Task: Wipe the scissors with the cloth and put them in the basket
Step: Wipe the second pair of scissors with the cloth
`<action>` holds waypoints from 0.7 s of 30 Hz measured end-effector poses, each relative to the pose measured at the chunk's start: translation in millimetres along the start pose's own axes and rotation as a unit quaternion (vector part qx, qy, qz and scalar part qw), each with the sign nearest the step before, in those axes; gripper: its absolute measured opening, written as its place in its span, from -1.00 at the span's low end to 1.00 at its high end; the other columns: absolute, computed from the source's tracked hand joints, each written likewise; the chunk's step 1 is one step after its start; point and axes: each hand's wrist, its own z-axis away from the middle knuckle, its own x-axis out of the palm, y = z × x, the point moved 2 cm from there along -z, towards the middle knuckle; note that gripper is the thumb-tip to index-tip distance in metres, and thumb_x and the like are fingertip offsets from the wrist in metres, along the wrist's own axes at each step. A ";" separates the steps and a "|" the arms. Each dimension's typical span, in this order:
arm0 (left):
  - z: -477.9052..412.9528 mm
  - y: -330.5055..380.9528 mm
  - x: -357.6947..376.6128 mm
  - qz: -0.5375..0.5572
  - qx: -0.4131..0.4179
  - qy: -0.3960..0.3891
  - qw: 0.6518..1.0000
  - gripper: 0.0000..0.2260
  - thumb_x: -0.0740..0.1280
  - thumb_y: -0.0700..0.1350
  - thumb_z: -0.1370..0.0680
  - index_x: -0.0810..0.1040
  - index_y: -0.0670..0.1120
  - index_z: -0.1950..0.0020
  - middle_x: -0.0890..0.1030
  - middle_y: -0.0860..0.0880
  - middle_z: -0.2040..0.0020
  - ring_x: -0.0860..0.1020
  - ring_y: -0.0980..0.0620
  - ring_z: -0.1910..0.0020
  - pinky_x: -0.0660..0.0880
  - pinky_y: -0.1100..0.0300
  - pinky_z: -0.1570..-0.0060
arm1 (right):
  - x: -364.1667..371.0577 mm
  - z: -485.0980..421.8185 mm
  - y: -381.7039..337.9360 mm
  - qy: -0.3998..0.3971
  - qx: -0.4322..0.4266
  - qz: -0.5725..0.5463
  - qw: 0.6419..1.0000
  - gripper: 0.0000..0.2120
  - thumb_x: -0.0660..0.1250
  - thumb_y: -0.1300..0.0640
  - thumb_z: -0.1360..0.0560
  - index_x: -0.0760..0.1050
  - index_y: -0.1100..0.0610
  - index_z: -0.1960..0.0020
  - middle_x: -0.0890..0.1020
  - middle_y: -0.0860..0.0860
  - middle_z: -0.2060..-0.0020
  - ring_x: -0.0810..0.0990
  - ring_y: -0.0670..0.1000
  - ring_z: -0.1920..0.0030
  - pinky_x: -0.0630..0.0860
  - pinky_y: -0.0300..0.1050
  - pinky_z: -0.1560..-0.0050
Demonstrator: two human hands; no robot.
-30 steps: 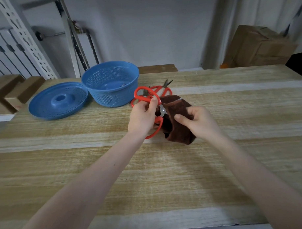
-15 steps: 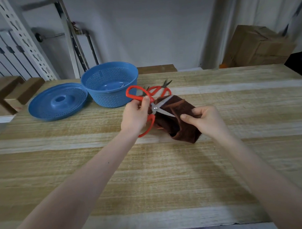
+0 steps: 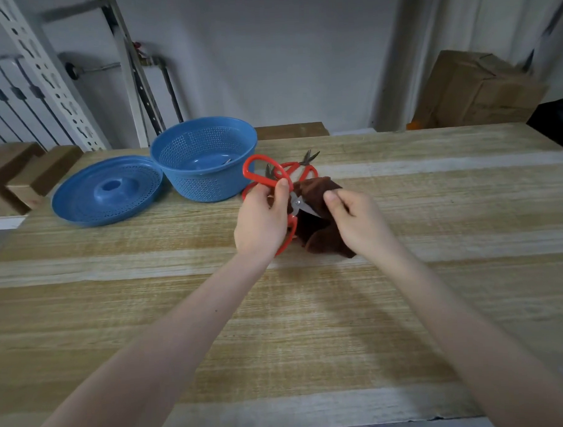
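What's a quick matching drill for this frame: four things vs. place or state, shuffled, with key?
1. basket
2. lid
3. cloth
4. held scissors

A. gripped by right hand
B. flat on table, left of the basket
C. handles in left hand
D. upright, uncovered, right of the lid

Pairs: 1-D, 2-B, 3-A, 4-C

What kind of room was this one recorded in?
Probably a storeroom or workshop rather than a home: a plain wooden worktable, a slotted metal shelving upright by the wall, and a large cardboard box in the corner.
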 end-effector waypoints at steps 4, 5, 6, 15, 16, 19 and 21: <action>-2.9 -9.9 -8.3 0.025 -0.023 0.023 0.999 -0.69 0.14 0.10 -0.64 0.46 0.07 0.27 0.51 0.05 0.35 0.55 -0.06 0.25 0.45 0.06 0.23 | -12.5 3.5 14.6 0.043 0.090 -0.170 0.980 -0.67 0.13 0.08 -0.66 0.56 0.24 0.10 0.59 0.07 0.23 0.55 0.02 0.17 0.47 -0.03 0.07; -4.2 -9.9 -10.7 0.029 -0.026 0.026 0.999 -0.69 0.14 0.10 -0.64 0.47 0.06 0.25 0.53 0.04 0.34 0.56 -0.08 0.24 0.46 0.04 0.21 | -14.4 4.3 16.3 0.035 0.101 -0.206 0.973 -0.69 0.13 0.09 -0.66 0.57 0.19 0.09 0.62 0.05 0.19 0.58 0.01 0.12 0.51 -0.03 0.00; -5.3 -9.6 -11.0 0.029 -0.024 0.028 0.999 -0.70 0.13 0.09 -0.64 0.49 0.05 0.23 0.54 0.04 0.34 0.56 -0.07 0.26 0.46 0.04 0.22 | -14.3 5.8 15.1 0.011 0.100 -0.214 0.972 -0.70 0.13 0.09 -0.66 0.58 0.13 0.08 0.64 0.04 0.17 0.60 -0.01 0.11 0.52 -0.08 -0.02; 5.6 8.9 -5.0 -0.011 0.047 0.026 0.998 -0.68 0.12 0.09 -0.65 0.38 0.07 0.29 0.46 0.11 0.39 0.44 0.13 0.36 0.30 0.15 0.30 | 0.2 -5.7 5.7 -0.050 -0.064 0.025 0.996 -0.74 0.22 0.08 -0.62 0.56 0.16 0.17 0.57 -0.01 0.27 0.53 -0.02 0.20 0.43 -0.06 0.15; 5.4 10.3 -3.5 -0.014 0.051 0.024 0.998 -0.69 0.12 0.10 -0.65 0.38 0.08 0.27 0.46 0.11 0.38 0.45 0.10 0.34 0.32 0.13 0.29 | 2.7 -6.2 3.4 -0.038 -0.075 0.024 0.996 -0.74 0.26 0.05 -0.59 0.58 0.20 0.13 0.60 0.02 0.26 0.55 0.01 0.19 0.47 -0.02 0.14; 6.3 15.9 1.4 -0.017 0.056 0.018 0.998 -0.74 0.12 0.09 -0.65 0.40 0.09 0.22 0.46 0.12 0.37 0.46 0.05 0.29 0.38 0.10 0.25 | 10.5 -7.2 0.7 0.012 -0.060 0.006 0.998 -0.64 0.30 -0.11 -0.51 0.59 0.20 0.15 0.63 0.09 0.31 0.59 0.09 0.27 0.52 0.11 0.20; 6.3 16.7 1.9 -0.009 0.049 0.021 0.999 -0.74 0.12 0.08 -0.65 0.42 0.06 0.20 0.47 0.12 0.35 0.47 0.05 0.28 0.39 0.10 0.24 | 13.9 -6.2 -0.5 0.039 -0.051 -0.013 0.998 -0.63 0.30 -0.14 -0.48 0.61 0.18 0.16 0.64 0.07 0.33 0.60 0.08 0.28 0.53 0.13 0.20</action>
